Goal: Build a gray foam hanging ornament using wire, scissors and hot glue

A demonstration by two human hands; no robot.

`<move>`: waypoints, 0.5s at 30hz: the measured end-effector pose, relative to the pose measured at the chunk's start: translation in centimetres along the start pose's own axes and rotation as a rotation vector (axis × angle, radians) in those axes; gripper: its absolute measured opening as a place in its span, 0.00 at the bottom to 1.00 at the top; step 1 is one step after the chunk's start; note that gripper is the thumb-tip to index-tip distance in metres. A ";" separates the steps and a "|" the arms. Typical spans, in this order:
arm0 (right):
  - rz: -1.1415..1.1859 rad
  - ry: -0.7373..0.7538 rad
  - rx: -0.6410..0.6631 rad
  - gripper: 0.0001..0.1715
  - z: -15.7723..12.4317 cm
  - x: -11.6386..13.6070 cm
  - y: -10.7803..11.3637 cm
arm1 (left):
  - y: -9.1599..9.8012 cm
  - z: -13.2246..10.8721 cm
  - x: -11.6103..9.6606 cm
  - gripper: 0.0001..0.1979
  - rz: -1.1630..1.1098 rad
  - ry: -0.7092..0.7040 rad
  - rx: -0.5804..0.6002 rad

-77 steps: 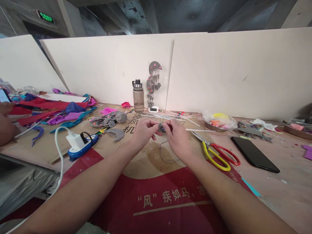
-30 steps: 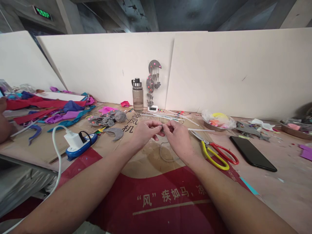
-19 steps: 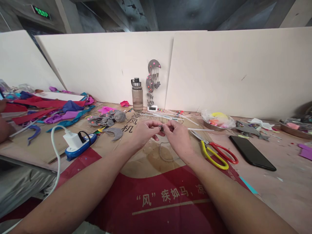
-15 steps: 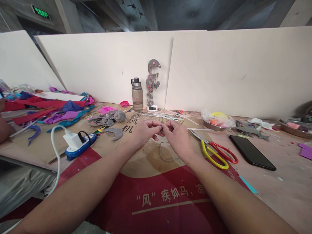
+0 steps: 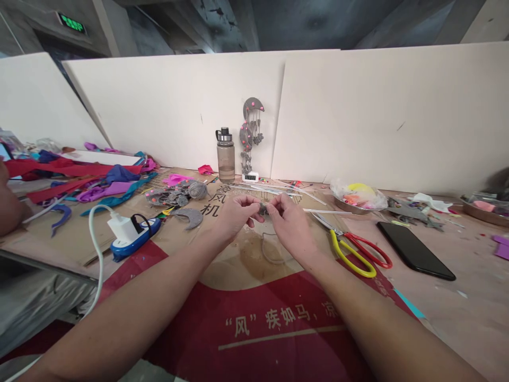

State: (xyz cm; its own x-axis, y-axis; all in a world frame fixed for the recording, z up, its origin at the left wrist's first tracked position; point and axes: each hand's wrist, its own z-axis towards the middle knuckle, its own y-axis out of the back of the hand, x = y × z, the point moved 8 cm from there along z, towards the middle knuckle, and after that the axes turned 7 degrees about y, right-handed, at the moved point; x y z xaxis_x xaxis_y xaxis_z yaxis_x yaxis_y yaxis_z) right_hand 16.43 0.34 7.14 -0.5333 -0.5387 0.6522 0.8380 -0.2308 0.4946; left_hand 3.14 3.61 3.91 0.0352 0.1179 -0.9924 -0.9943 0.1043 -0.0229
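Observation:
Between the fingertips of both hands is a small grey felt-like piece (image 5: 263, 209), its exact shape partly hidden. My left hand (image 5: 238, 216) pinches its left side, and my right hand (image 5: 289, 225) pinches the right side. A grey yarn (image 5: 265, 254) curves down below them onto the cardboard (image 5: 234, 265). Left of my hands lies a grey felt crescent (image 5: 191, 217), with a ball of grey yarn (image 5: 198, 189) and pink-dotted grey felt pieces (image 5: 169, 196) behind it. Scissors with red and yellow handles (image 5: 353, 254) lie at the right, blades partly open.
Against the white board (image 5: 167, 106) hangs a grey moon ornament (image 5: 253, 109), near a water bottle (image 5: 226, 162) and small clock (image 5: 250, 177). A blue-white power strip (image 5: 135, 239) sits left, a phone (image 5: 415, 250) right. Another person's arm (image 5: 7, 207) shows at far left.
The grey piece shows more between my fingertips, which have parted slightly. The whole view has shifted a little; both hands keep their pinch.

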 end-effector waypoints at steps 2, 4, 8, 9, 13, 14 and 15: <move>0.048 -0.012 -0.010 0.05 -0.1 -0.1 -0.2 | 0.1 0.0 0.0 0.05 -0.009 0.001 -0.010; 0.081 -0.016 0.001 0.05 -0.1 -0.1 -0.4 | 0.0 0.0 0.0 0.05 -0.017 0.001 -0.010; 0.089 -0.019 0.011 0.06 0.0 -0.2 -0.5 | -0.5 -0.3 0.0 0.07 -0.066 0.037 0.042; 0.080 -0.023 0.004 0.06 0.1 -0.3 -0.3 | -0.7 -0.4 0.0 0.07 -0.092 0.055 0.066; 0.037 -0.047 -0.024 0.07 0.2 -0.9 0.2 | -1.4 -0.6 0.1 0.11 -0.183 0.103 0.166; 0.034 -0.049 -0.024 0.07 0.3 -1.0 0.2 | -1.4 -0.6 0.1 0.11 -0.188 0.107 0.172; 0.033 -0.048 -0.022 0.07 0.3 -1.0 0.2 | -1.4 -0.6 0.2 0.11 -0.182 0.110 0.171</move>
State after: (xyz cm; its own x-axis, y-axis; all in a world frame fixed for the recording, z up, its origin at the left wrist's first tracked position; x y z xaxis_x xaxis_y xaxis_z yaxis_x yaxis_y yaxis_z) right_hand 17.08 1.11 6.70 -0.5100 -0.5072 0.6947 0.8571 -0.2314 0.4602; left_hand 4.47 2.92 3.67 0.1916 -0.0252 -0.9811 -0.9408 0.2801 -0.1910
